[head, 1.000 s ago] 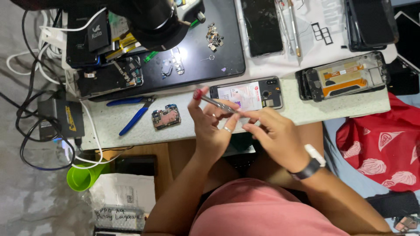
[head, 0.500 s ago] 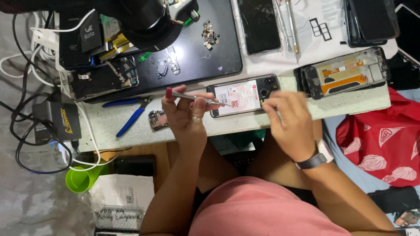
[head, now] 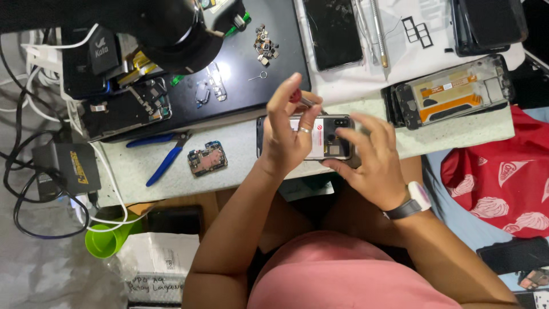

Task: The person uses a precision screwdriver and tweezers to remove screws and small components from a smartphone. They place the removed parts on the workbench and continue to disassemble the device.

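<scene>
Nearest you, your right hand cups the lower right edge of the opened black smartphone with its back cover off, fingers curled under and over its end, so this grip is clamped on the phone. The phone lies flat at the front edge of the pale speckled worktop, between your two hands. Your left hand rests over the phone's left half; its thumb and forefinger pinch the thin metal screwdriver with a red handle, so that grip is closed on the tool, which slants up and away from the phone.

Left of the phone, a small bare circuit board lies on the worktop, with blue-handled pliers just beside it. Below the worktop edge hangs a bright green plastic cup; you cannot tell what is in it.

Farther off, a black mat carries a small heap of metal parts and a stripped phone frame. To the right, another open phone shell with orange ribbon cables lies on the worktop.

Against half a second ago, your left hand has shifted right over the phone and lifted the screwdriver higher, and your right hand has dropped from above the phone to hold its end.
</scene>
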